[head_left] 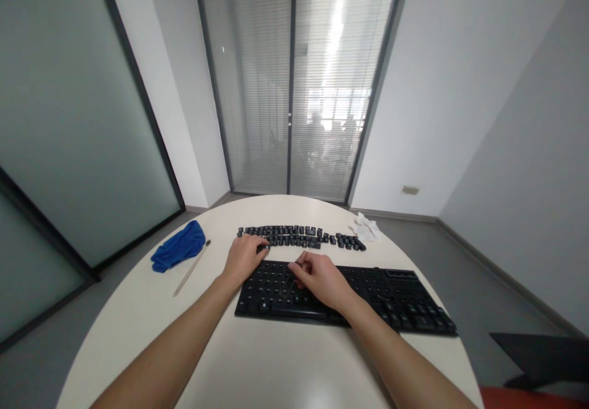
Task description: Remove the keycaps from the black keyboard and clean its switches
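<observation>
A black keyboard (294,318) lies across the table, with many of its keycaps off and the bare key posts showing on its left and middle parts. Over that left part, my right hand (322,277) pinches a thin wire tool (286,287) that looks like a keycap puller; its wire end hangs at the key posts. My left hand (243,257) is at the keyboard's far left corner, fingers curled in beside the loose keycaps (288,240). Something dark shows under its fingertips, but whether it is a keycap in the grip is hidden.
The loose black keycaps lie in rows behind the keyboard, with a smaller group (350,241) to the right. A blue cloth (179,246) and a thin stick brush (191,269) lie at left. Crumpled white tissue (365,227) sits near the round table's (239,360) far right edge.
</observation>
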The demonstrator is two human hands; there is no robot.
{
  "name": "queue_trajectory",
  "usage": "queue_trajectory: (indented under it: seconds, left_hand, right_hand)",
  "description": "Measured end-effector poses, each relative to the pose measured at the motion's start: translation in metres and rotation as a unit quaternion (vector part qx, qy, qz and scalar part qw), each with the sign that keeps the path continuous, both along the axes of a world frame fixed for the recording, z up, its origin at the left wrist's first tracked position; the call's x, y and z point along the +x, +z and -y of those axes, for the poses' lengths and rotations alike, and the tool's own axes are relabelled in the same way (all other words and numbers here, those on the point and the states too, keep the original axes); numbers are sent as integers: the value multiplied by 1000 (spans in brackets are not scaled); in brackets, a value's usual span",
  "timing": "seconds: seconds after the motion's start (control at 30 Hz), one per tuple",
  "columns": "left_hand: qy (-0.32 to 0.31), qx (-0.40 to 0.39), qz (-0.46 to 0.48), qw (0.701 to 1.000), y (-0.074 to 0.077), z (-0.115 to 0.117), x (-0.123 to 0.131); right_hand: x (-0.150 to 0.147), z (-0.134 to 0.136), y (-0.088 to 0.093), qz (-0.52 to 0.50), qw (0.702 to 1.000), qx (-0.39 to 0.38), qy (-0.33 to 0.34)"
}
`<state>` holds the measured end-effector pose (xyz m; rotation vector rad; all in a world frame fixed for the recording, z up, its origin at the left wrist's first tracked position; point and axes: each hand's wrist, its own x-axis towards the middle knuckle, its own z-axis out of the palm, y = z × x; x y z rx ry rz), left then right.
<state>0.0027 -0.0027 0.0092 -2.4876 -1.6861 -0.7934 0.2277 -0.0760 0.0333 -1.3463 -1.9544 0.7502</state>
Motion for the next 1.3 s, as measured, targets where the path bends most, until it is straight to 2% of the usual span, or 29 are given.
queue_trajectory:
  seconds: [0.37,0.67,0.9,1.3]
  left_hand:
    - [19,-17,-30,999,1,-1,2]
    - [33,-28,-26,999,-2,-4,0]
    - [35,-33,-23,999,-2,-3,-2]
    - [28,-30,-26,999,1,0,-2]
  right_hand:
    - [-2,-1,1,26,1000,10,-10]
    - [5,3,16,28,999,37,-11]
    - [18,1,20,47,998,49,2]
    - [16,3,22,61,996,39,48]
